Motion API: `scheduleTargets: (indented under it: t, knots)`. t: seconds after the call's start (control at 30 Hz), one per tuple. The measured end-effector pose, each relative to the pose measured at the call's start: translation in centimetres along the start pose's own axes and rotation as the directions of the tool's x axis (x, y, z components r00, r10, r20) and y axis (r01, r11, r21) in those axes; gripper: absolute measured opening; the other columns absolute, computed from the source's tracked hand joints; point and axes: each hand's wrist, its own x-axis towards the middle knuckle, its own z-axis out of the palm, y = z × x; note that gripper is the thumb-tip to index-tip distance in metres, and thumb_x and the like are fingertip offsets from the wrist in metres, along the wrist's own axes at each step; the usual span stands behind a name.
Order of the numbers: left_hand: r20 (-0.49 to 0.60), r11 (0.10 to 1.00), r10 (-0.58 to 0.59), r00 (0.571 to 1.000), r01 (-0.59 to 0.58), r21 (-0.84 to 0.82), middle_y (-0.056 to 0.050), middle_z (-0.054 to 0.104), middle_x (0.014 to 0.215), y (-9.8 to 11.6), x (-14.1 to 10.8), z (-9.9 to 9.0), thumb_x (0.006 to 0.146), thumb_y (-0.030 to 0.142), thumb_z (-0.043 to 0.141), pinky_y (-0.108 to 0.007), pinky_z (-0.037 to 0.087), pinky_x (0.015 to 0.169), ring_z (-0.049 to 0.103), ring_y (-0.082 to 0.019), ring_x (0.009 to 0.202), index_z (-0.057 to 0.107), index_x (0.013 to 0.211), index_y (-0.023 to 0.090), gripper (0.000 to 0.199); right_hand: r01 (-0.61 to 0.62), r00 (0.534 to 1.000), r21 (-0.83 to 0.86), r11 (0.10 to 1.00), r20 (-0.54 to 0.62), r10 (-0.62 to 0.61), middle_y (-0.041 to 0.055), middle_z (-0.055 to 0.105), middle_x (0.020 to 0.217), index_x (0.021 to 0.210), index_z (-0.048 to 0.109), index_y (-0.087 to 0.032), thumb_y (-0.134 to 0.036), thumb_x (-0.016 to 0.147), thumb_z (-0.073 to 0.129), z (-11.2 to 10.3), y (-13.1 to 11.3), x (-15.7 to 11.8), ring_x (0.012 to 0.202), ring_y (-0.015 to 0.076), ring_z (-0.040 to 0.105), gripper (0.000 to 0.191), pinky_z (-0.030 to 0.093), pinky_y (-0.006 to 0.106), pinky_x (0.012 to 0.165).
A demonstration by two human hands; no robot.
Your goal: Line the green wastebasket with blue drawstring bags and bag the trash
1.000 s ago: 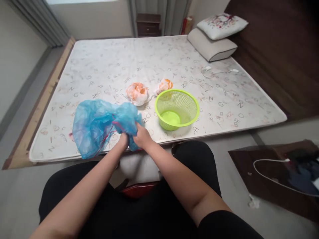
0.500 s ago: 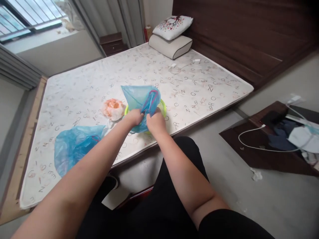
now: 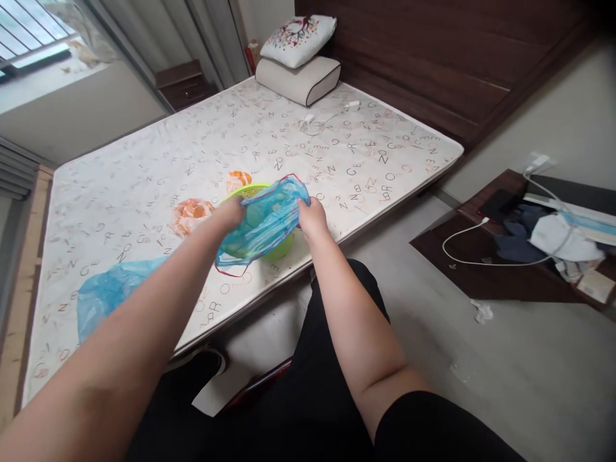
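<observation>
A blue plastic bag [image 3: 264,221] with a red-trimmed rim is held stretched open between the left hand [image 3: 231,213] and the right hand [image 3: 312,217], the rim pinched tightly in each grip. It is held over a lime-green plastic basket [image 3: 282,249] near the front edge of the lettered mattress [image 3: 144,160]. A second blue bag [image 3: 115,295] is laid toward the front left corner, and orange-and-white bundles [image 3: 192,216] are seen just beside the basket.
</observation>
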Motion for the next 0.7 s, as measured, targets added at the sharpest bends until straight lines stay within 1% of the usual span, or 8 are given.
scheduleTargets:
  t: [0.17, 0.23, 0.33, 0.4, 0.53, 0.6, 0.67, 0.7]
  knots:
    - [-0.148, 0.991, -0.131, 0.980, 0.130, -0.019, -0.015, 0.075, 0.095, -2.8, -0.1, -4.4, 0.082, 0.022, 0.074, -0.042, 0.055, 0.091, 0.071, -0.033, 0.099, 0.074, 0.105, 0.014, 0.024, -0.022, 0.999, 0.026, 0.999, 0.043, 0.021, 0.0051, 0.069, 0.087, 0.097, 0.065, -0.020, -0.042, 0.094, 0.048, -1.5, -0.3, 0.1, 0.085, 0.0220, 0.065, 0.027, 0.051, 0.030, 0.076]
    - [-0.007, 0.916, -0.251, 0.968, 0.235, -0.324, -0.010, 0.072, 0.082, -4.6, -1.2, -5.3, 0.084, 0.022, 0.074, -0.036, 0.057, 0.081, 0.069, -0.026, 0.084, 0.074, 0.103, 0.011, 0.022, -0.042, 0.991, -0.008, 0.999, 0.127, 0.043, 0.0026, 0.067, 0.082, 0.090, 0.063, -0.021, -0.041, 0.090, 0.053, -1.9, -0.3, 0.0, 0.079, 0.0206, 0.062, 0.023, 0.047, 0.029, 0.071]
    - [0.339, 0.564, -0.200, 0.919, 0.391, -0.727, -0.008, 0.072, 0.083, -7.4, -3.8, -5.6, 0.089, 0.022, 0.071, -0.033, 0.059, 0.074, 0.065, -0.019, 0.074, 0.072, 0.113, 0.007, 0.029, -0.058, 0.981, -0.084, 0.995, 0.179, 0.072, -0.0004, 0.062, 0.078, 0.085, 0.059, -0.022, -0.036, 0.084, 0.057, -2.1, 0.0, -0.2, 0.073, 0.0186, 0.057, 0.015, 0.042, 0.028, 0.066]
    - [0.392, 0.387, -0.122, 0.912, 0.407, -0.827, -0.010, 0.075, 0.089, -9.1, -5.6, -5.1, 0.086, 0.020, 0.075, -0.031, 0.060, 0.073, 0.067, -0.018, 0.076, 0.071, 0.117, 0.007, 0.033, -0.033, 0.988, -0.125, 0.992, 0.143, 0.051, -0.0009, 0.061, 0.078, 0.085, 0.057, -0.023, -0.034, 0.083, 0.055, -1.9, 0.3, -0.2, 0.074, 0.0185, 0.057, 0.011, 0.041, 0.029, 0.067]
    - [0.143, 0.229, -0.260, 0.955, 0.204, -0.952, -0.005, 0.074, 0.096, -10.8, -8.4, -2.1, 0.079, 0.014, 0.082, -0.025, 0.058, 0.070, 0.067, -0.015, 0.076, 0.069, 0.116, 0.016, 0.039, 0.081, 0.996, -0.192, 0.978, 0.046, -0.074, 0.0013, 0.062, 0.086, 0.090, 0.055, -0.023, -0.030, 0.085, 0.050, -1.4, 0.8, 0.2, 0.083, 0.0205, 0.059, 0.009, 0.045, 0.031, 0.077]
    - [0.099, 0.173, -0.462, 0.882, 0.199, -0.964, -0.005, 0.072, 0.100, -10.4, -9.7, 0.2, 0.088, 0.032, 0.078, -0.029, 0.059, 0.073, 0.068, -0.015, 0.077, 0.067, 0.118, 0.021, 0.034, 0.096, 0.995, -0.236, 0.967, 0.045, -0.088, 0.0061, 0.066, 0.100, 0.101, 0.058, -0.022, -0.027, 0.086, 0.050, -1.2, 0.8, 0.2, 0.093, 0.0231, 0.062, 0.018, 0.049, 0.035, 0.086]
    - [0.138, 0.084, -0.643, 0.753, 0.249, -0.965, -0.009, 0.071, 0.113, -9.1, -11.2, 2.6, 0.097, 0.062, 0.059, -0.037, 0.061, 0.080, 0.071, -0.021, 0.091, 0.065, 0.121, 0.025, 0.045, 0.109, 0.994, -0.291, 0.951, 0.030, -0.105, 0.0142, 0.064, 0.125, 0.121, 0.058, -0.019, -0.025, 0.086, 0.052, -1.0, 0.6, -0.2, 0.111, 0.0278, 0.063, 0.036, 0.050, 0.041, 0.098]
    - [0.163, 0.036, -0.654, 0.739, 0.246, -0.969, -0.011, 0.070, 0.123, -8.1, -12.1, 3.8, 0.098, 0.071, 0.047, -0.042, 0.061, 0.086, 0.071, -0.025, 0.103, 0.065, 0.125, 0.027, 0.055, 0.140, 0.990, -0.321, 0.937, 0.018, -0.142, 0.0175, 0.058, 0.137, 0.131, 0.055, -0.017, -0.025, 0.087, 0.052, -0.9, 0.5, -0.4, 0.122, 0.0302, 0.059, 0.045, 0.048, 0.044, 0.105]
